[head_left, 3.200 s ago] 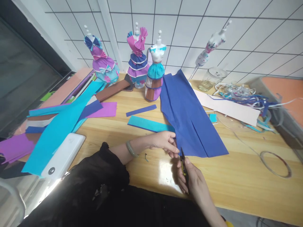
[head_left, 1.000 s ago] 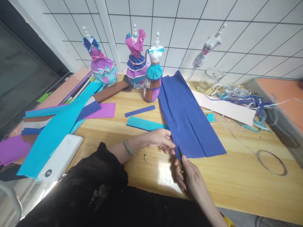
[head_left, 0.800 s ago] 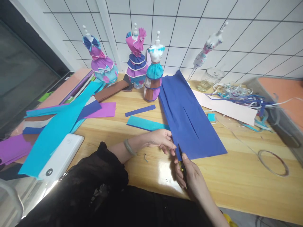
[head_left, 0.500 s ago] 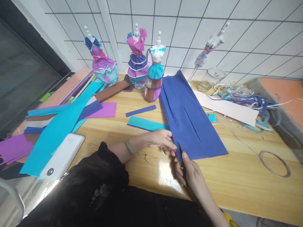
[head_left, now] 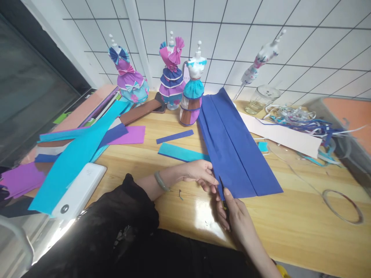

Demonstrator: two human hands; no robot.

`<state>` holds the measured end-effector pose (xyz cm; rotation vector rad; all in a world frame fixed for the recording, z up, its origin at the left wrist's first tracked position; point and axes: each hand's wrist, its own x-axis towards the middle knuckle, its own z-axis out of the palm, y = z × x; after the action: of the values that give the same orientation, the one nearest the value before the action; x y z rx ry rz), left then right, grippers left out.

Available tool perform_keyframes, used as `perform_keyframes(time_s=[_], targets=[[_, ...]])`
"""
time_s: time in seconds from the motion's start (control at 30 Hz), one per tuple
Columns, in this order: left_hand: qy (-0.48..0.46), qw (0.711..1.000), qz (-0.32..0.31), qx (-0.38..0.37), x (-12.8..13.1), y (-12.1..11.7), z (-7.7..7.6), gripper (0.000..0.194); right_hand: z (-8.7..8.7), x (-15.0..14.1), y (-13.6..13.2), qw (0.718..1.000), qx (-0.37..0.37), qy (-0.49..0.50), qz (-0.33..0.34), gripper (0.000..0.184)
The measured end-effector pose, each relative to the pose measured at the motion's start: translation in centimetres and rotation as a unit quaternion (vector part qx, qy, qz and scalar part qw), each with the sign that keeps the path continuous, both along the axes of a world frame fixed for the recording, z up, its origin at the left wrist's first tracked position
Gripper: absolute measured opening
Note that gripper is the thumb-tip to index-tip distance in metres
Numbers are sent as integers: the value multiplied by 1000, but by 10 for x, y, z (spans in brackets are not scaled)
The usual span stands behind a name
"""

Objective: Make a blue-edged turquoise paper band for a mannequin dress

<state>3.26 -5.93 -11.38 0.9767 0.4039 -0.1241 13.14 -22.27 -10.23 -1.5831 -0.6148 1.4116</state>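
Note:
A dark blue fabric sheet (head_left: 240, 154) lies on the table with a long crease running down it. At its lower left edge, my left hand (head_left: 202, 173) is closed, pinching the fabric's edge between thumb and fingers. My right hand (head_left: 236, 212) is wrapped round a pair of thread snips (head_left: 224, 200) with dark blades and some yellow on the handle. The blades point away from me and lie against the fabric's edge, just right of my left fingertips. A turquoise strip (head_left: 182, 151) reaches toward my left hand, and a narrow blue strip (head_left: 174, 136) lies behind it.
Several dress-form figures, such as the one in a turquoise skirt (head_left: 194, 87), stand along the tiled wall. Coloured fabric strips (head_left: 78, 154) and a white power bank (head_left: 79, 189) lie left. A glass jar (head_left: 262, 98), tangled scraps (head_left: 295, 117) and a wire ring (head_left: 342, 206) are right.
The blue sheet's near edge has shifted slightly toward me along the snips, and its crease has changed shape. Both hands keep nearly the same place and grip; the whole view has shifted a little.

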Motion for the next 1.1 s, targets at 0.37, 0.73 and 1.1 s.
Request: perform_keyframes(time_s=[0.37, 0.73, 1.1], targets=[[-20, 999, -28, 15, -1, 1, -1, 40, 8, 1, 10, 999, 7, -28, 37, 61], [-24, 999, -39, 29, -1, 2, -2, 37, 9, 2, 12, 997, -12, -58, 53, 64], [-8, 998, 63, 7, -3, 10, 0, 29, 10, 3, 12, 999, -15, -31, 6, 51]])
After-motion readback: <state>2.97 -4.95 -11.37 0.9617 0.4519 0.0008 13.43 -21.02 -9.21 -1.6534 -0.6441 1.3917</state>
